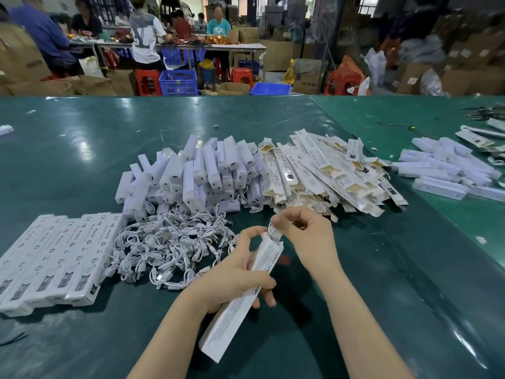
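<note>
Nearest us, our left hand [235, 272] wraps round the long white carton [237, 310], holding it slanted above the green table [82, 138] so its far end meets our right hand [303, 236], whose thumb and fingers pinch the end flap [274, 232], probably to tuck it shut. Beyond lie tangled white cables [169, 250], packed cartons [54, 258] rowed at left, then white units [191, 170] and flat cartons [328, 173], all within reach

room: warehouse — stacked cardboard boxes [278, 54] | furniture: red stools [147, 82], blue crates [179, 82] | windows [367, 5]: far wall — daylight
</note>
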A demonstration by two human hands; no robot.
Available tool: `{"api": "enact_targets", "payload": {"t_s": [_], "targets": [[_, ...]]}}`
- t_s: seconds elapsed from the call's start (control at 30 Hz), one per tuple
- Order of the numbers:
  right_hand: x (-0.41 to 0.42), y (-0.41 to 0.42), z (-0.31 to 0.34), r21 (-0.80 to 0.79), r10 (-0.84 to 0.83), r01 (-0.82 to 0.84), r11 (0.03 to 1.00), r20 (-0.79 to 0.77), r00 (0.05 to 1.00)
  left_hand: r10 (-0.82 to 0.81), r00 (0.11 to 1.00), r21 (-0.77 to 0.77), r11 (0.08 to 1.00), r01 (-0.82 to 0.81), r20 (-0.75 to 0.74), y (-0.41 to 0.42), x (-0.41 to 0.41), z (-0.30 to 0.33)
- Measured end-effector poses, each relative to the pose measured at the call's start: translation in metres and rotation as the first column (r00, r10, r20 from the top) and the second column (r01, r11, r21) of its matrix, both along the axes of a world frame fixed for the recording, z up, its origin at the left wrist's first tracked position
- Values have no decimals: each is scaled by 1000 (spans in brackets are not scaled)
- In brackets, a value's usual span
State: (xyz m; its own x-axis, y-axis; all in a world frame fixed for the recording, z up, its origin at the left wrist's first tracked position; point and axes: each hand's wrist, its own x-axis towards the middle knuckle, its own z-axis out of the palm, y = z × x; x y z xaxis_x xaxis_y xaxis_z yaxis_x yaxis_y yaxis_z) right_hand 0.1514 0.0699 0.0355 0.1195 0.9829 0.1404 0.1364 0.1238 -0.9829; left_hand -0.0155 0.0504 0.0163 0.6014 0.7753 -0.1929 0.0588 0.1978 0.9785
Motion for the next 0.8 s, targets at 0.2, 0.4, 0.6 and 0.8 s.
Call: {"api": "enact_targets", "payload": {"t_s": [0.2, 0.4, 0.6, 0.8], "targets": [[9, 1, -1, -50, 127, -122, 991, 100, 987, 64, 998, -10, 998, -64, 11, 1, -1, 2], [5, -2, 0, -74, 236, -232, 970, 54, 970, 55, 998, -20, 998, -55, 14, 0, 3, 0], [-3, -1, -4, -134, 211, -202, 970, 50, 976, 158, 987, -20, 987, -158, 21, 1, 8, 0], [-8, -1, -5, -71, 213, -201, 977, 288, 934, 267, 963, -14, 964, -267, 45, 2, 11, -4]]}}
